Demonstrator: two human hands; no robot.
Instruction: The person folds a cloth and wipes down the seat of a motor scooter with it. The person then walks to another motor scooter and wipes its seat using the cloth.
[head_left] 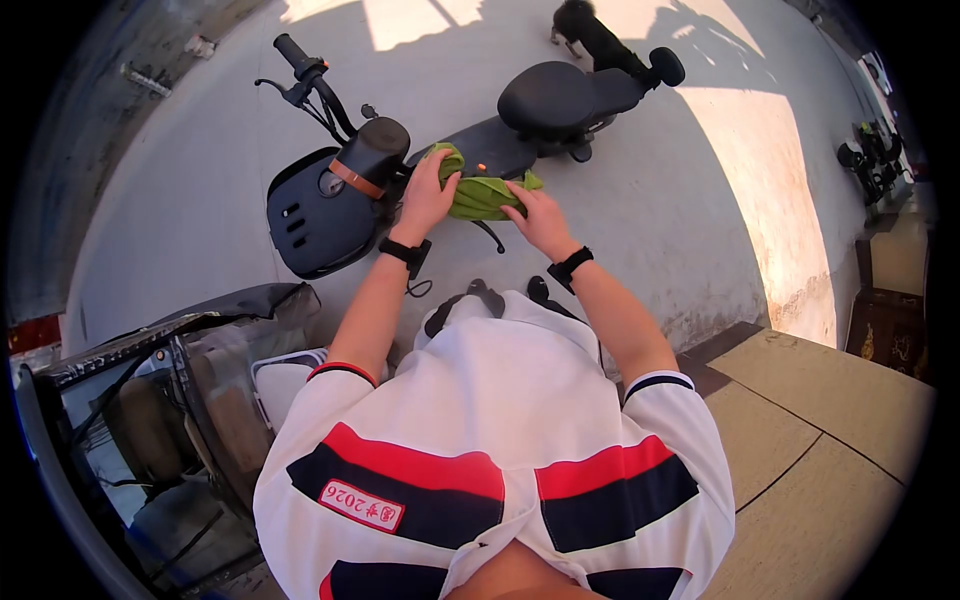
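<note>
A green cloth (pixel 482 198) hangs between my two hands, bunched and folded. My left hand (pixel 427 196) is closed on its left end, where a rolled fold rises above the fingers. At the other end, my right hand (pixel 542 220) grips the cloth between thumb and fingers. Just beyond the hands stands a dark electric scooter (pixel 475 143), its footboard partly hidden by the cloth. Its front basket (pixel 318 222) is to the left of my left hand, and its black seat (pixel 562 97) lies beyond my right hand. Both wrists wear black bands.
A black dog (pixel 600 40) stands behind the scooter's seat. To my lower left is a vehicle with a windowed frame (pixel 180 400). Tan paving slabs (pixel 780 410) form a raised edge at lower right. Another two-wheeler (pixel 873 165) is at far right.
</note>
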